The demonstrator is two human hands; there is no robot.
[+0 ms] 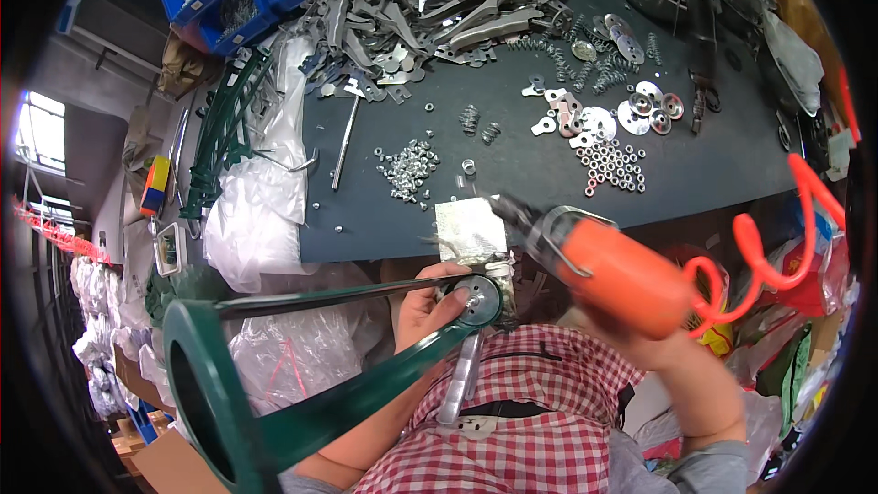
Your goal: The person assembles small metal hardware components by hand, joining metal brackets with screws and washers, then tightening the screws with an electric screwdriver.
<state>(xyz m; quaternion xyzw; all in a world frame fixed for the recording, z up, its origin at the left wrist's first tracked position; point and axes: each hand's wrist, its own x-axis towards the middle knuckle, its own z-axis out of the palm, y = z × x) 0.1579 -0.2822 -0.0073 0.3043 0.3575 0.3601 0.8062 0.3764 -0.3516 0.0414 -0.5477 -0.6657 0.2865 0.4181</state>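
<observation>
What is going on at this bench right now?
A person is putting together green-handled shears. The left hand grips them beside the round metal pivot. The right hand holds an orange power driver, fed by a coiled orange hose, with its tip close to the pivot. On the dark table lie small nuts, washers, springs and a heap of metal blades.
</observation>
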